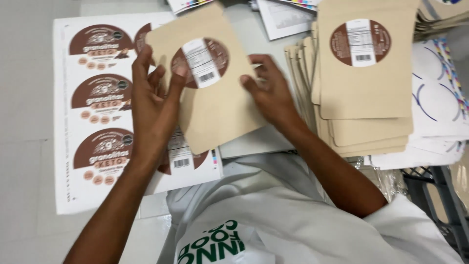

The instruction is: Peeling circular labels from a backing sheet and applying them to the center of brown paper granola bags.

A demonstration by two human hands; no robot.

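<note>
Small packaging workroom, labelling station: pale desk (29, 146) covered with sheet of round brown labels (93, 112), stack of labelled kraft pouches (364, 93), spent white backing sheets (439, 98), more printed sheets (286, 17) at far edge.

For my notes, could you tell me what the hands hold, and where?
Both hands hold a kraft paper pouch: left hand at its left edge, right hand at its right edge.

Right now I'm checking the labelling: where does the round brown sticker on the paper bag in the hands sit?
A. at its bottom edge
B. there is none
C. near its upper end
C: the round brown sticker lies on the upper part of the paper bag, under the left hand thumb.
</note>
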